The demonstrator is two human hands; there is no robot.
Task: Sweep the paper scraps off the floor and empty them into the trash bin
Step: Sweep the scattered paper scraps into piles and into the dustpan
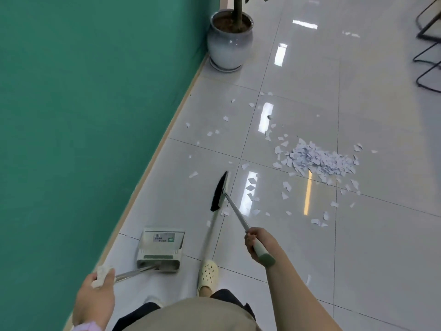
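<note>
Hands first: the right hand (pixel 253 242) is wrapped tight round the broom handle (pixel 236 215) near its green grip end, lower right of center, and the left hand (pixel 95 296) at the bottom left is curled round the dustpan's handle (pixel 133 274) with a wad of white paper or tissue (pixel 102 274) pinched in too. Further out, the broom head (pixel 219 191) sits mid-frame with black bristles on the floor, and the dustpan (pixel 161 247) is parked near the green wall (pixel 83 103), well apart from the mess. The main pile of paper scraps (pixel 319 161) is right of center, with loose bits strewn toward the wall and down toward the cream clog (pixel 208 277). No trash bin in view, so can't say where that is. Risks as I see it: the scraps look feather-light on glossy tile (pixel 358 235), so a fast stroke would probably just flick them around or blow the pile apart. One-handed broom control is wobbly too. And the dustpan is far enough off that dragging everything over could leave a trail, or send strays toward the plant pot (pixel 229 44) at the top.
</note>
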